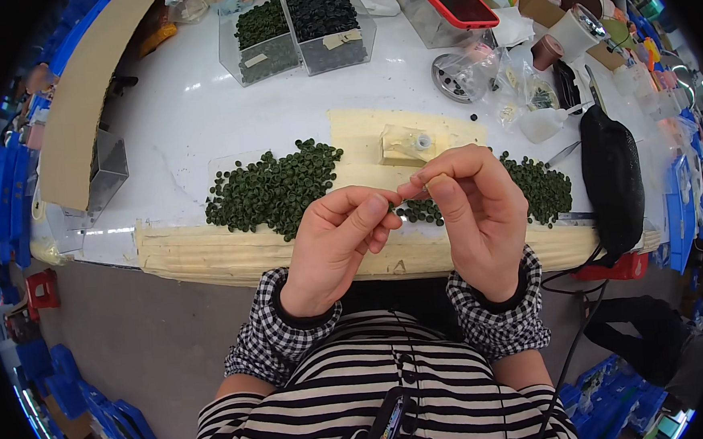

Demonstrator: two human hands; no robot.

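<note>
My left hand [338, 244] is closed in a pinch, with a bit of a small dark green round piece [392, 207] showing at the fingertips. Close beside it, my right hand [480, 220] also pinches with thumb and forefinger; whatever is between them is too small to make out. Both hands are over the table's padded front edge, fingertips nearly touching. A large pile of small green cup-shaped pieces [273, 188] lies beyond my left hand. Another pile of green pieces [536, 192] spreads to the right of my right hand. Behind the hands is a taped cream block [403, 144] with a round clear piece on top.
Two clear bins [257, 60] of green and darker pieces stand at the back. A red-framed phone [455, 0] lies on a box at back right. A round metal dish [455, 78], plastic bags and a black mesh-covered object [611, 179] are on the right. A cardboard sheet [91, 107] stands left.
</note>
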